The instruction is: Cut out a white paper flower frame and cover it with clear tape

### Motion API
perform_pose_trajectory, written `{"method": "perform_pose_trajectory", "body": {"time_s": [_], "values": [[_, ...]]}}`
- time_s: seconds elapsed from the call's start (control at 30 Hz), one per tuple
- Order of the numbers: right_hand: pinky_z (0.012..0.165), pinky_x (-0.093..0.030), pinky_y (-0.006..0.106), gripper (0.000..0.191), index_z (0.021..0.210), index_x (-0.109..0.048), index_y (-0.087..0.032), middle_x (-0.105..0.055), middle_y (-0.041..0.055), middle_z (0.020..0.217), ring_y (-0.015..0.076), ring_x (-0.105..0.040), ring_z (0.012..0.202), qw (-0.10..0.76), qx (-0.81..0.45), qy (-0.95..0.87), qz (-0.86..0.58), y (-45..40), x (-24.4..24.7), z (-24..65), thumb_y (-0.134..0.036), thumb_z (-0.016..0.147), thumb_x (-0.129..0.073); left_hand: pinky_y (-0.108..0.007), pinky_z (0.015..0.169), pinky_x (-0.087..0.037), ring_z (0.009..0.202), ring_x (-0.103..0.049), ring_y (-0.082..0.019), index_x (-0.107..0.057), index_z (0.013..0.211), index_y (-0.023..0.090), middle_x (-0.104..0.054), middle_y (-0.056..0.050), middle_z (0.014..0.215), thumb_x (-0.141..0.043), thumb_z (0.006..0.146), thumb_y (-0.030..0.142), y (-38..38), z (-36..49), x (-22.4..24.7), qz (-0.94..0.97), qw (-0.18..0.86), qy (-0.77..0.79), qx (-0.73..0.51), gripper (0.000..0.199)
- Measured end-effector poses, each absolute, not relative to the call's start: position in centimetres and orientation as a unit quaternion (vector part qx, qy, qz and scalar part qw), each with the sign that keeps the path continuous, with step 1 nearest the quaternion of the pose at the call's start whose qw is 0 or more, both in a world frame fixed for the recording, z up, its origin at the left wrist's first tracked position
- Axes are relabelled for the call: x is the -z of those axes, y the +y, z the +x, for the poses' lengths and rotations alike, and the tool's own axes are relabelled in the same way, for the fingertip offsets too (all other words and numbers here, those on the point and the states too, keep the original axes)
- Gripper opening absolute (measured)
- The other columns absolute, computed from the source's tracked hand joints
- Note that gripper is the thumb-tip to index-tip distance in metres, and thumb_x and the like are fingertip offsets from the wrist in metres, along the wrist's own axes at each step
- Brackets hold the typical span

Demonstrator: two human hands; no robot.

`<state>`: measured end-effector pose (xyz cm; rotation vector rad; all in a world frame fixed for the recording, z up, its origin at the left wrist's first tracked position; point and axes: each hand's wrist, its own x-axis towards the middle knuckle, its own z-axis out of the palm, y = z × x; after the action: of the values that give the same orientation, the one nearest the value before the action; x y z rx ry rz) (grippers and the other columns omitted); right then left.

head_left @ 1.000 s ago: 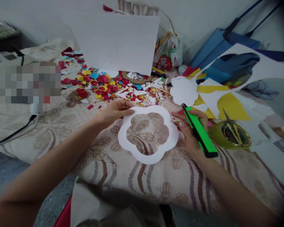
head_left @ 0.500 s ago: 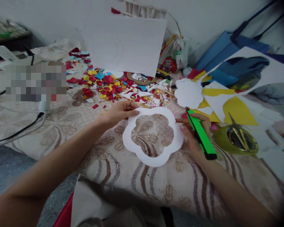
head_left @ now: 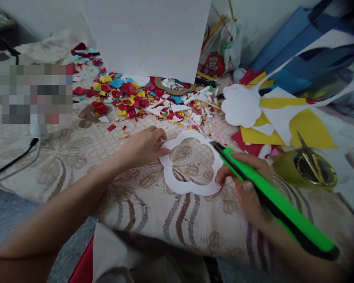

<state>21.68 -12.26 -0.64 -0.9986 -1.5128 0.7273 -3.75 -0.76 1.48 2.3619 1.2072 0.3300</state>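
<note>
Wearing over the lap a plain greyish-beige cloth (head_left: 112, 247), looking soft and matte, falling in loose, rounded folds and turning darker in the shadow of the middle. Showing along its left side a smooth red strip (head_left: 84, 263), belonging maybe to clothing or maybe to a seat, and at its right side a black piece (head_left: 212, 269), staying too dim for naming. Leaving bare both slim, smooth forearms, also the left hand (head_left: 144, 147) and the right hand (head_left: 250, 184), and showing on the right thumb a short, rounded nail.
</note>
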Motion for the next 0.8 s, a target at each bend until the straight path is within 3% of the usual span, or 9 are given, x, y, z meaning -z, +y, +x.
{"method": "perform_pose_trajectory", "body": {"time_s": [0.1,0.17,0.27,0.4,0.67,0.8], "values": [[0.044,-0.043,0.028,0.038,0.117,-0.056,-0.027,-0.057,0.0014,0.073,0.0140,-0.054,0.055,0.533,-0.354,-0.634,-0.435,-13.1,0.8,21.4,-0.049,0.087,-0.049,-0.037,0.092,-0.039,0.106,-0.051,-0.022,-0.058,0.106,0.019,-0.056,-0.008,0.113,-0.065,0.077,0.026,-0.8,-4.2,-2.4,0.916,0.236,0.304,-0.111,0.031],[0.043,-0.042,0.027,0.039,0.117,-0.058,-0.027,-0.056,0.0016,0.074,0.0134,-0.052,0.055,0.519,-0.367,-0.636,-0.437,-13.4,0.6,21.4,-0.051,0.088,-0.047,-0.036,0.098,-0.035,0.112,-0.048,-0.021,-0.060,0.106,0.021,-0.056,-0.007,0.117,-0.063,0.077,0.017,-0.7,-4.3,-2.6,0.934,0.265,0.226,-0.085,0.029],[0.048,-0.046,0.027,0.037,0.118,-0.056,-0.027,-0.058,0.0022,0.078,0.0136,-0.055,0.059,0.459,-0.374,-0.657,-0.467,-13.8,0.0,21.2,-0.047,0.089,-0.048,-0.034,0.098,-0.035,0.109,-0.048,-0.019,-0.062,0.099,0.021,-0.058,-0.005,0.110,-0.060,0.079,0.010,-0.8,-4.0,-2.3,0.937,0.281,0.196,-0.075,0.024],[0.056,-0.050,0.024,0.030,0.118,-0.054,-0.030,-0.062,0.0003,0.084,0.0115,-0.059,0.064,0.379,-0.361,-0.660,-0.539,-14.3,-0.6,20.5,-0.031,0.088,-0.055,-0.036,0.095,-0.033,0.106,-0.046,-0.021,-0.062,0.095,0.021,-0.060,-0.004,0.099,-0.063,0.078,0.012,-1.4,-3.4,-1.7,0.936,0.274,0.208,-0.076,0.018],[0.065,-0.052,0.019,0.029,0.113,-0.055,-0.027,-0.070,0.0004,0.097,0.0123,-0.066,0.082,0.331,-0.301,-0.745,-0.494,-13.9,-0.9,19.7,-0.022,0.085,-0.055,-0.039,0.092,-0.028,0.104,-0.046,-0.022,-0.062,0.089,0.020,-0.061,-0.001,0.093,-0.069,0.075,0.015,-2.7,-2.6,-1.5,0.934,0.272,0.218,-0.070,0.017],[0.061,-0.051,0.018,0.028,0.112,-0.054,-0.024,-0.070,0.0001,0.091,0.0109,-0.066,0.075,0.317,-0.285,-0.767,-0.480,-13.9,-0.9,19.4,-0.020,0.084,-0.054,-0.038,0.091,-0.029,0.103,-0.046,-0.022,-0.062,0.088,0.020,-0.061,-0.001,0.092,-0.068,0.075,0.017,-2.8,-2.6,-1.2,0.933,0.271,0.224,-0.071,0.015]]}}
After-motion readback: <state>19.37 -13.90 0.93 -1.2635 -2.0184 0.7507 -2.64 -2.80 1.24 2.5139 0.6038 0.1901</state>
